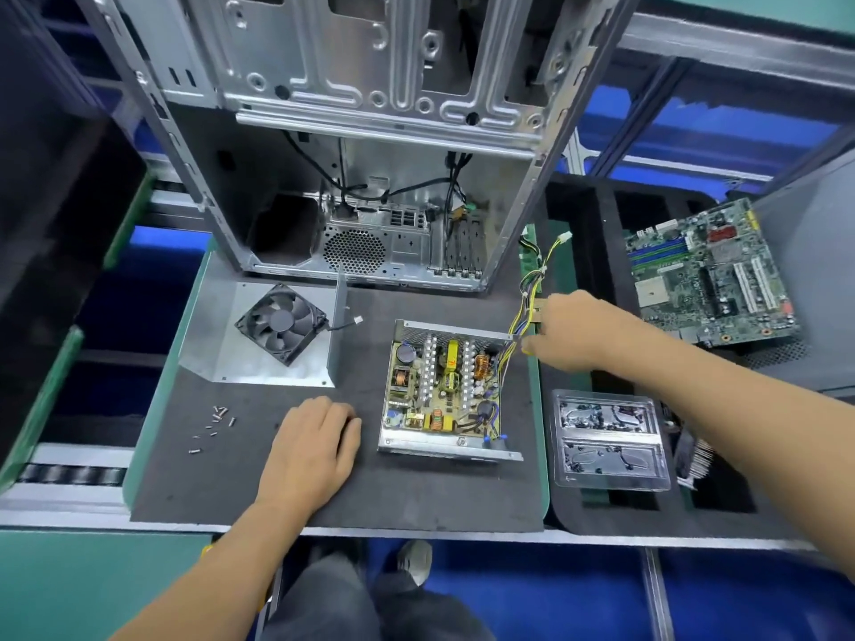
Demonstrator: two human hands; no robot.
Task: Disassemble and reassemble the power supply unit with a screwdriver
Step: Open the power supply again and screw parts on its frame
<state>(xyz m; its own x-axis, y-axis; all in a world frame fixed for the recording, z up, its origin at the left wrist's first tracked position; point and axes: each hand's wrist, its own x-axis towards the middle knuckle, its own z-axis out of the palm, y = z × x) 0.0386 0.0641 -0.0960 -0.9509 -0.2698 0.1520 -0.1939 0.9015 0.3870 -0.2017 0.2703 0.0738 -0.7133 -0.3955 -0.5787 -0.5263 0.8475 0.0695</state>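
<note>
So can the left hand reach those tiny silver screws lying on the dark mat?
Probably yes. The left hand rests on the dark mat beside the tiny silver screws, and only bare mat lies between them.

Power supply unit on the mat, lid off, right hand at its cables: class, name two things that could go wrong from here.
1. The right hand is at the cable bundle where it leaves the open power supply unit; a tug might strain the wires at the board.
2. The loose screws lie unboxed on the mat, left of the left hand; a sweep of the arm could scatter them.
</note>
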